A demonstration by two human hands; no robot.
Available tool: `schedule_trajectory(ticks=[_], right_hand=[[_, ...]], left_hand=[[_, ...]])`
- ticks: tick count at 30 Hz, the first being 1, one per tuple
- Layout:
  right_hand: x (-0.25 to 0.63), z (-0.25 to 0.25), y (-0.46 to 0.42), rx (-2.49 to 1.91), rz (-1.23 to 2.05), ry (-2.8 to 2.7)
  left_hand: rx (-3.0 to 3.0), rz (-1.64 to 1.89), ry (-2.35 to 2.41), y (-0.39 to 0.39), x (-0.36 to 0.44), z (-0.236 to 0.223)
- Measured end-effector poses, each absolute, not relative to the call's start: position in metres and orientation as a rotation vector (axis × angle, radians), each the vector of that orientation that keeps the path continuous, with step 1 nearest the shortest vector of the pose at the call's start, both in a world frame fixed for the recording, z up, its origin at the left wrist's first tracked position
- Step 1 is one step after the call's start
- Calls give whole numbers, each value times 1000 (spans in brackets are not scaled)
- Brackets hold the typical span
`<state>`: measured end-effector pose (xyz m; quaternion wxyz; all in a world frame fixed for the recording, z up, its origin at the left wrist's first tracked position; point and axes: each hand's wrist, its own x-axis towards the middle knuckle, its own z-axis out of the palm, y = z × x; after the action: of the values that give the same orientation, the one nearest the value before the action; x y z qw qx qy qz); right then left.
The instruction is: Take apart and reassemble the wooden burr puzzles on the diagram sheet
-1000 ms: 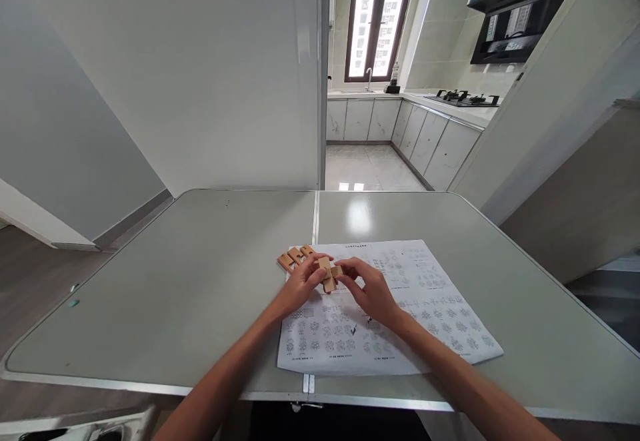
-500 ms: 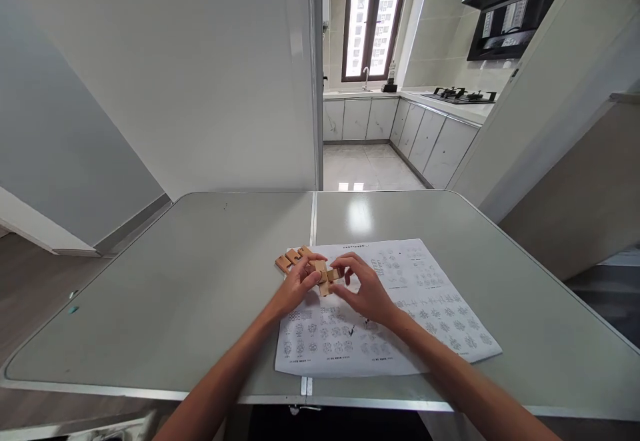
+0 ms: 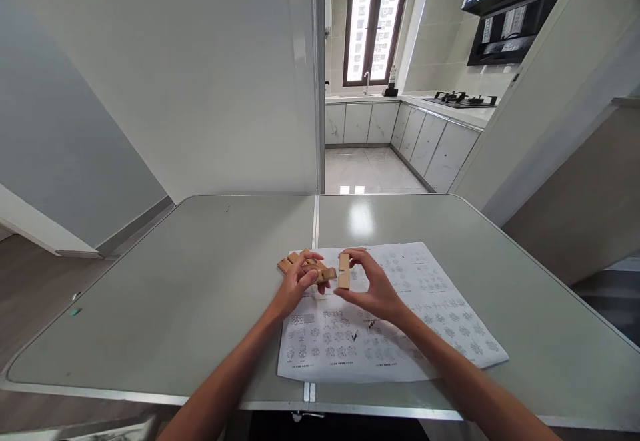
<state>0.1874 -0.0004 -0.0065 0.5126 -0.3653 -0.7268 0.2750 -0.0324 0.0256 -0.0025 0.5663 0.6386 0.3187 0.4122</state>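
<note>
My left hand is closed on a light wooden puzzle piece, which points sideways to the right. Between the thumb and fingers of my right hand, a notched wooden block stands upright, its notch facing left. A small gap separates the two pieces. Behind my left hand several more brown wooden pieces lie side by side, partly hidden by the fingers. Both hands are above a printed sheet covered with small line drawings of assembled shapes.
The sheet lies on a grey-green folding table with a metal seam down its middle. A small teal bit is near the left edge. Beyond the far edge are a white wall panel and a kitchen with a gas hob.
The wooden pieces, crossed together before, are now apart. My right hand has the notched block upright, while the left still holds its piece. The view has shifted slightly.
</note>
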Motion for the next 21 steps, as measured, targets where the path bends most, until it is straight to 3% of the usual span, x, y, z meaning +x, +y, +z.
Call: schedule_trajectory(ticks=[12,21], right_hand=[[187,-62,18,-1333,352,-1874],[192,-41,18,-1163,588,-1740]], left_hand=[[1756,1201,1064,19,-25,-7],[1861,1173,1087,15,-26,-9]])
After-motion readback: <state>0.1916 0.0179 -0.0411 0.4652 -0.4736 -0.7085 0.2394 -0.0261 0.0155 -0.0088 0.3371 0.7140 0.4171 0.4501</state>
